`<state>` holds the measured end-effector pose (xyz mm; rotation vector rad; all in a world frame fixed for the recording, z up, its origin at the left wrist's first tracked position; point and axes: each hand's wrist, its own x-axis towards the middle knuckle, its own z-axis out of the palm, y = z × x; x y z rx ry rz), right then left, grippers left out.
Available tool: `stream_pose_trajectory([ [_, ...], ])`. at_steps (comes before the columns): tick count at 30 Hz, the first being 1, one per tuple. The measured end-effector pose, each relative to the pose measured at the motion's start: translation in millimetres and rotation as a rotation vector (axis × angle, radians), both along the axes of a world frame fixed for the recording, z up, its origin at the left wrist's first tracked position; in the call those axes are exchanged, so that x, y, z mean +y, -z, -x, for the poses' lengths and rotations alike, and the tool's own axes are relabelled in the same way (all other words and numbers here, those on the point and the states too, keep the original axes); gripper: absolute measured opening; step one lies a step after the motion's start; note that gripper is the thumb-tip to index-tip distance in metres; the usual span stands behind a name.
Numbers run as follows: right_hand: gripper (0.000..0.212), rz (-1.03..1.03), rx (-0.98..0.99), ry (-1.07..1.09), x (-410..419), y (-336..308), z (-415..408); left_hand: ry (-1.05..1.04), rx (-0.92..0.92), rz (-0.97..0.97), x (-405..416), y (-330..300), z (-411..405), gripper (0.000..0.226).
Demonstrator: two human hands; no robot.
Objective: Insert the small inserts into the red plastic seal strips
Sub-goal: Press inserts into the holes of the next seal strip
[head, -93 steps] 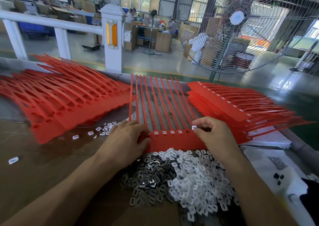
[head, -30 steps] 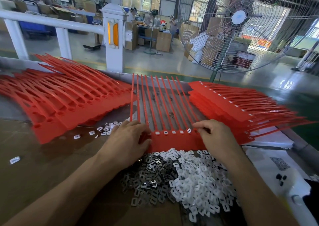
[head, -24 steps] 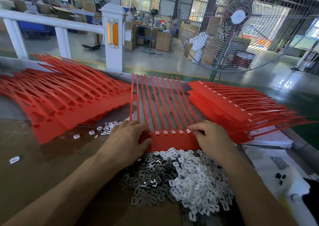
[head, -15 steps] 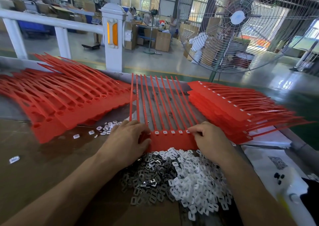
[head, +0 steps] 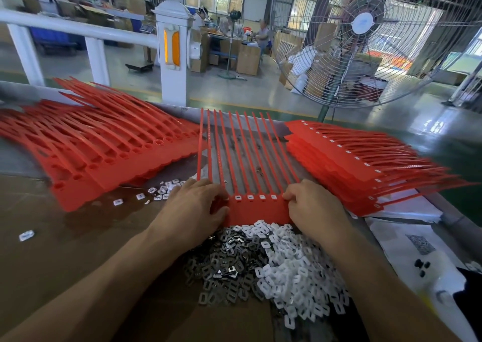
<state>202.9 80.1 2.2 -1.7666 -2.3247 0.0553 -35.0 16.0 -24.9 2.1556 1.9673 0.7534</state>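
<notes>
Four white inserts show seated in the strip sheet on my bench; remaining sockets are hidden. My left hand presses it flat; my right hand curls at its end, contents unclear.

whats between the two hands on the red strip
In the head view, between the left hand and right hand lies the base of the red seal strip, with four white inserts seated in a row.
</notes>
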Motion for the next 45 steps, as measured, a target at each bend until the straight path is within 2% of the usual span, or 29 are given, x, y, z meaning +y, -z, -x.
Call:
stream_pose_trajectory([
  [5,0.031,0.068,0.071,-0.045,1,1,-9,0.000,-0.001,0.000,1,0,0,0.029],
  [8,0.031,0.068,0.233,-0.097,-3,1,-17,0.003,0.012,-0.008,2,1,0,0.029],
  [10,0.021,0.073,0.356,-0.167,-6,-3,-21,0.005,0.011,-0.007,2,2,0,0.028],
  [12,0.010,0.162,0.430,-0.259,-10,-8,-21,0.005,0.003,-0.014,2,2,1,0.028],
  [17,0.011,0.310,0.383,-0.401,-16,-7,-9,0.007,0.003,-0.019,4,2,0,0.028],
  [20,0.017,0.305,0.366,-0.390,-18,-5,-5,0.000,0.007,-0.020,3,2,0,0.028],
  [28,0.005,0.260,0.363,-0.375,-20,-1,6,-0.008,0.015,-0.027,3,2,-1,0.029],
  [34,0.012,0.273,0.401,-0.397,-19,3,4,-0.004,0.016,-0.017,3,1,-1,0.030],
  [40,0.014,0.233,0.626,-0.372,-20,5,3,0.001,0.014,-0.011,3,1,-1,0.031],
  [45,0.017,0.152,0.723,-0.246,-18,6,5,0.006,0.010,-0.007,3,1,0,0.030],
])
